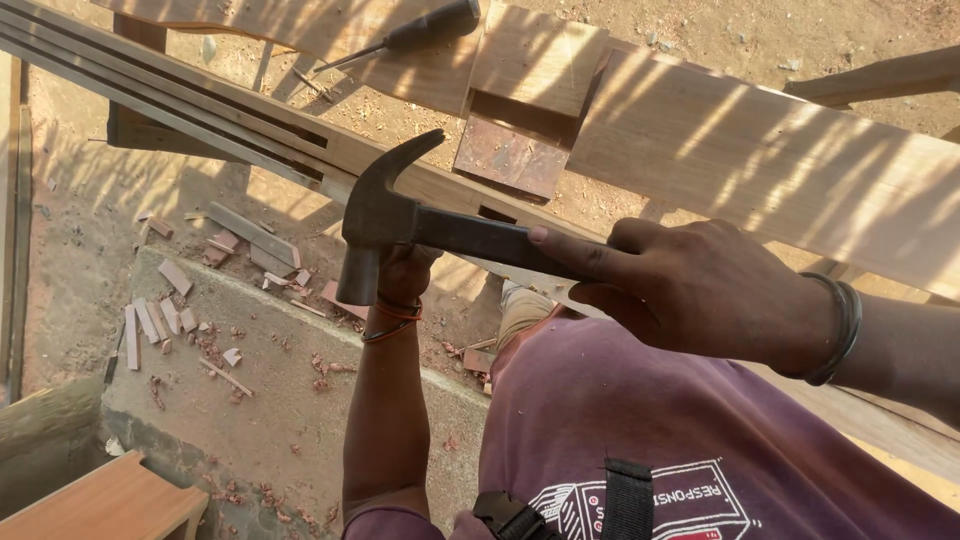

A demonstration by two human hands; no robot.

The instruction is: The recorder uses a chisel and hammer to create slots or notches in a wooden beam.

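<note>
At the far left, small wood offcuts (160, 320) are lying scattered on a concrete slab (280, 420), and the corner of a reddish wooden box (110, 500) is showing at the bottom edge. Above them, long grooved wooden strips (150, 90) are running diagonally from the upper left toward the centre.

Moving right, the left hand (405, 272) is reaching forward and up from a long, nearly straight forearm, with two thin bands (392, 322) sitting around its wrist. The hand is mostly hiding behind the hammer head, so I cannot tell whether its fingers are spread, pressed together or pinching anything; it is sitting just under the strips.

The hammer (420, 225) is lying across the centre, its dark claw head curving up at the left and its striking face pointing down, right in front of the left hand. Above it, a chisel (410, 35) with a dark handle is resting on a wide plank (760, 150), beside a square notch (510, 155) cut in the wood.

At the right, the right hand (690, 290) is coming in from the right edge, wrist level, a dark bracelet (840, 325) circling it. Its fingers (590, 262) are wrapping tightly around the hammer's handle, the thumb stretching along the top toward the head.
</note>
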